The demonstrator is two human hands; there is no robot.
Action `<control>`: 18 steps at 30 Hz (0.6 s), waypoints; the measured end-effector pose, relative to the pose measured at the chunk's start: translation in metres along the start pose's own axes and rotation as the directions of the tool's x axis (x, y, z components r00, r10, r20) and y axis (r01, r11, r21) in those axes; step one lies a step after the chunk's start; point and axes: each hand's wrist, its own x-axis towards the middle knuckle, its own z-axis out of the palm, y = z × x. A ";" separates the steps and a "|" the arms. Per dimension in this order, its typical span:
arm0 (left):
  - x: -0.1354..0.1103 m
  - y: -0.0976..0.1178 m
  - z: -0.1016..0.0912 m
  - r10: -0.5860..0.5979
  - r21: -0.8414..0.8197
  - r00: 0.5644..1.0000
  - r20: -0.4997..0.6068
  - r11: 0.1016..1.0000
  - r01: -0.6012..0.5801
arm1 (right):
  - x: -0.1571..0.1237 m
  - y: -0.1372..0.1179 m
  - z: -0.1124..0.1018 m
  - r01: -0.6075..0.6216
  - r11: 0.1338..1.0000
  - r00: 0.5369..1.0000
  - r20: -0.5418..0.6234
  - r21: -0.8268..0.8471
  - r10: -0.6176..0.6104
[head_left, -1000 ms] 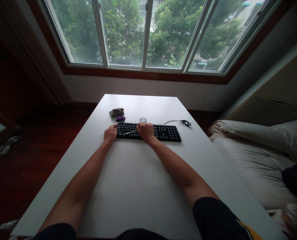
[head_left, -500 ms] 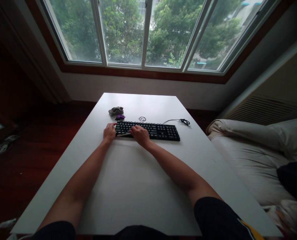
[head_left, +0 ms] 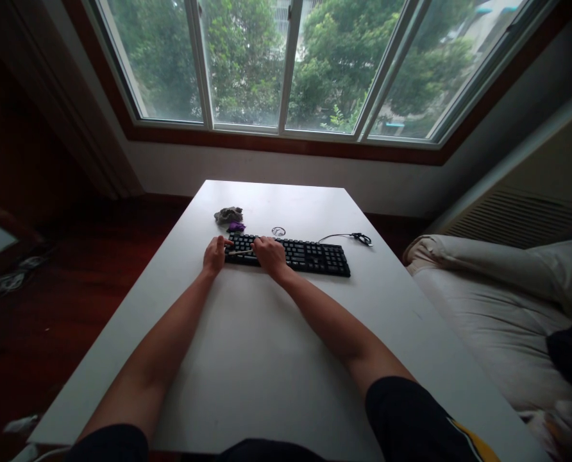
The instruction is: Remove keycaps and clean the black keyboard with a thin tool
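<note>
A black keyboard (head_left: pixel 310 258) lies across the white table (head_left: pixel 267 359), its number pad to the right. My left hand (head_left: pixel 213 255) is closed around the keyboard's left end, a fingertip reaching over the corner keys. My right hand (head_left: pixel 269 254) rests above the left-middle keys, fingers closed on a thin pale stick (head_left: pixel 241 252). The stick points left across the lower key rows, toward my left hand; its exact kind is too small to make out. Behind the keyboard's left end lie a crumpled grey cloth (head_left: pixel 228 215) and a small purple item (head_left: pixel 236 227).
A thin ring-shaped item (head_left: pixel 278 231) lies behind the keyboard. The keyboard's bundled cable (head_left: pixel 361 239) is at the back right. Beyond the table's right edge stands a pale sofa (head_left: pixel 478 308); a window (head_left: pixel 286 70) is ahead.
The stick's tip has moved from the keyboard's front edge up onto the lower keys. My left fingertip reaches further over the corner. The whole view has shifted slightly.
</note>
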 end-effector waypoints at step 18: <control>0.004 -0.005 0.000 0.054 0.110 0.997 -0.050 0.993 -0.048 | -0.017 0.014 -0.008 -0.078 0.997 0.994 0.074 -0.018 0.079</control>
